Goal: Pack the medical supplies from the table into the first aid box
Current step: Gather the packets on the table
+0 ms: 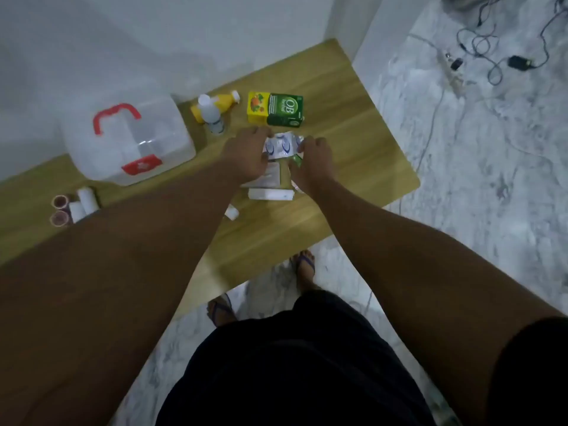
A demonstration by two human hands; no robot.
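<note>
As left hand (247,155) and right hand (313,163) pinch foil strip (281,146), packs (270,176) hide beneath.

Along the right side and near edge of the table (362,155) bare wood is left. The far side is blocked by bottles (212,113) and a carton (276,110), the left by the closed box (129,142) and rolls (81,202); the middle is filled by sachets (281,146) and packs (270,193).

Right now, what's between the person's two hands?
A crinkled white-and-blue foil packet, pinched by the left hand and right hand, in the head view.
</note>
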